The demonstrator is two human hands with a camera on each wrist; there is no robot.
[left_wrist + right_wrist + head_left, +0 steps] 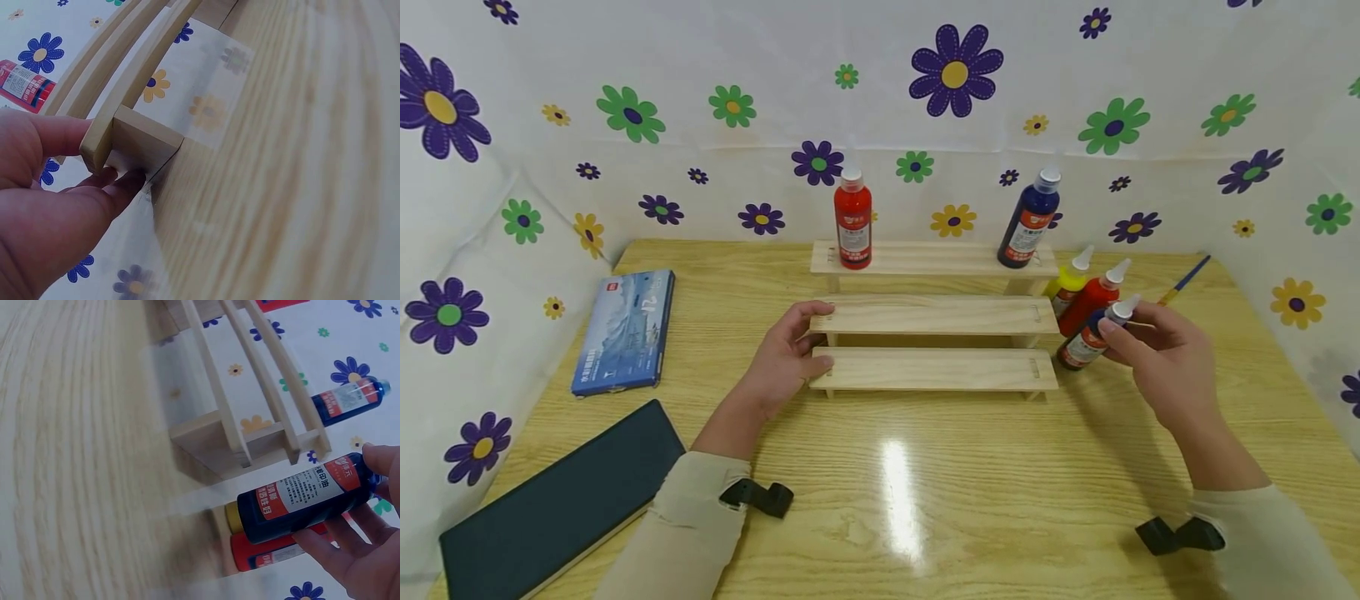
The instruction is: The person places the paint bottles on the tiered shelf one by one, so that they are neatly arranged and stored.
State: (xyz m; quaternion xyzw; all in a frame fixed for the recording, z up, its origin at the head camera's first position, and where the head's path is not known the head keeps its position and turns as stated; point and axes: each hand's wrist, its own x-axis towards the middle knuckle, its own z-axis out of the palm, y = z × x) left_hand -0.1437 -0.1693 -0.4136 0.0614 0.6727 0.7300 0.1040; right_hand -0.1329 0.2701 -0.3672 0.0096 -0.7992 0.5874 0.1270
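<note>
My left hand (781, 362) grips the left end of a three-tier wooden stand (932, 315), its thumb at the lowest tier and its fingers by the middle one. In my right hand (1176, 362) is a dark blue ink bottle (306, 497) with a white pointed cap, tilted and pinched near its neck. Behind it, beside the stand's right end, are a red bottle (1092, 302) and a yellow bottle (1066, 283). On the top tier stand another red bottle (854, 225) at the left and another dark blue bottle (1030, 218) at the right.
A blue box (627, 329) lies at the table's left, with a dark rectangular case (568, 504) in front of it. A paintbrush (1184, 280) lies at the back right. Flower-patterned white cloth (880, 117) hangs behind the wooden table (970, 500).
</note>
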